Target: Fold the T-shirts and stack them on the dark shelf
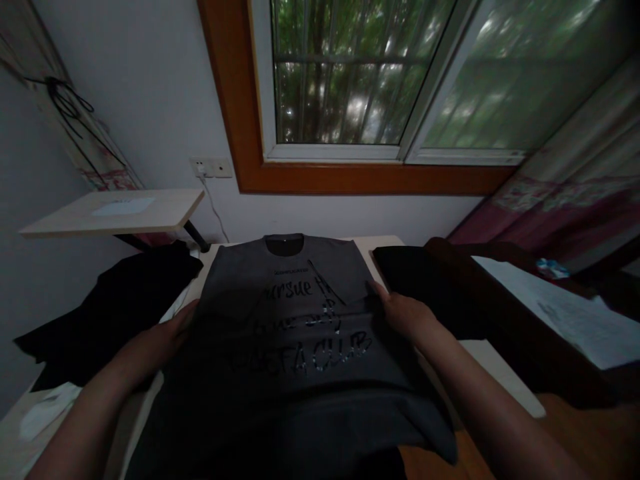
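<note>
A dark grey T-shirt [300,333] with black lettering lies front up, its collar toward the window wall. A slanted fabric edge crosses its chest on the right, partly over the print. At the shirt's left side, my left hand [173,332] is closed on the edge, with its fingertips mostly hidden. My right hand [405,312] grips the opposite side just below the shoulder, fingers at the cloth's edge. The shirt's lower part spreads toward me and hangs past the table at the right.
Black cloth [120,300] lies in a heap to the left, below a raised wooden shelf [150,217] bearing a paper. On the right are folded black cloth [425,280] and a brown surface with a white sheet [550,307]. A socket with a cord [213,200] is on the wall.
</note>
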